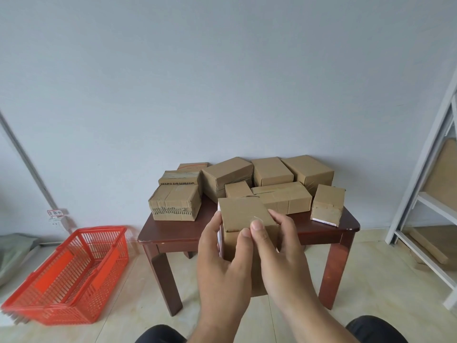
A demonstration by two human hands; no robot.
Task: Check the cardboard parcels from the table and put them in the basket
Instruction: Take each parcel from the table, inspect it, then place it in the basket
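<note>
A brown cardboard parcel point(241, 212) is held up in front of the small dark wooden table point(173, 233). My left hand point(222, 263) grips its left side, thumb on the front face. My right hand point(279, 253) grips its right side, thumb on the top edge. Several more cardboard parcels point(272, 170) lie crowded on the table behind it, one point(327, 205) at the right front corner. The red plastic basket point(69, 273) sits on the floor to the left of the table, holding no parcel that I can see.
A white metal shelf rack point(430, 199) stands at the right with cardboard on it. A grey wall runs behind the table. A wall socket point(57, 219) is low on the left. Pale tiled floor lies around the basket. My knees show at the bottom.
</note>
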